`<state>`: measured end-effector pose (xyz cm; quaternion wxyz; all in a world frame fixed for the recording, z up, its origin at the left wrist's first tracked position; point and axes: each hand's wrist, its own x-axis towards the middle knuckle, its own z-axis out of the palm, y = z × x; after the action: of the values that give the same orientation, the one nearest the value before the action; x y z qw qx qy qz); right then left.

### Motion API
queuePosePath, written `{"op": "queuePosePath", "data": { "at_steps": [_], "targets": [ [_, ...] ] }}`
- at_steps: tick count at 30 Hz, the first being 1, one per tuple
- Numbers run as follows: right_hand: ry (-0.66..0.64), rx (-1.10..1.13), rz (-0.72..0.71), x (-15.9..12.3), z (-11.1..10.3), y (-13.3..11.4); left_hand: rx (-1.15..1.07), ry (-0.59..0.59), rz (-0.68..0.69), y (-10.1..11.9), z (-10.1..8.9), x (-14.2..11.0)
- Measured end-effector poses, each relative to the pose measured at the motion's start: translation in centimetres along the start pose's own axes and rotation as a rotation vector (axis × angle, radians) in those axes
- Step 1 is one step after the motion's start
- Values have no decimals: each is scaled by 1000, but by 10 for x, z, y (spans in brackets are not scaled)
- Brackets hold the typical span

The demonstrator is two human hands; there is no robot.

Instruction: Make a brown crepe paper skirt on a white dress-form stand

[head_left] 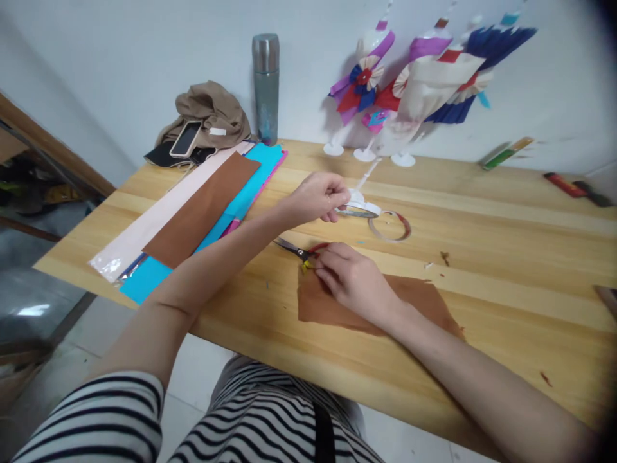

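My left hand [321, 196] is closed, its fingertips at the edge of a white roll of tape [369, 209]. Just beyond it, a second ring-shaped tape roll [407, 226] lies flat. My right hand [354, 280] rests over the upper left part of a brown crepe paper sheet [419, 296]. Its thumb and forefinger are pinched together at the sheet's corner; what sits between them is too small to make out. Touching or close by those fingers are scissors [292, 248], blades pointing left, with a red and yellow handle partly hidden by the hand.
Brown, blue and pale pink sheets [207, 206] are stacked at left. Behind them sit a brown cloth cap [212, 112], a phone [186, 139] and a steel bottle [267, 90]. Decorated paper figures on white stands [365, 154] line the wall. A green-handled cutter [506, 154] lies at right.
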<state>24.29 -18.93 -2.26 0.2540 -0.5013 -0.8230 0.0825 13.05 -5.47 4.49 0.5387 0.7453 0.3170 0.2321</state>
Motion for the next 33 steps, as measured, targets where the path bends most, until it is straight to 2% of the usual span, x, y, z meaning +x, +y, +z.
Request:
{"op": "queuePosePath", "data": {
  "at_steps": [3, 6, 10, 13, 16, 20, 24, 28, 33],
  "targets": [
    [55, 85, 49, -3, -11, 7, -10, -4, -55, -3, 6, -2],
    [28, 78, 90, -7, -14, 13, -22, -23, -74, -16, 13, -6],
    [-63, -26, 54, -13, -5, 15, 28, 50, 39, -38, 18, -23],
    [-15, -30, 48, -14, -1, 13, 26, 70, 89, -48, 17, -45],
    [14, 85, 69, -15, -7, 7, -41, 42, 106, -56, 16, -66],
    [-44, 211, 155, -17, -22, -4, -45, 45, 130, -67, 18, -80],
    [-67, 384, 244, -20, -31, -9, -77, 29, 84, -69, 20, -86],
    [-71, 624, 319, -21, -32, -5, -165, -3, 32, -61, 20, -91],
    [-164, 692, 413, -20, -41, 2, -326, -10, -29, -58, 22, -93]
  ]
}}
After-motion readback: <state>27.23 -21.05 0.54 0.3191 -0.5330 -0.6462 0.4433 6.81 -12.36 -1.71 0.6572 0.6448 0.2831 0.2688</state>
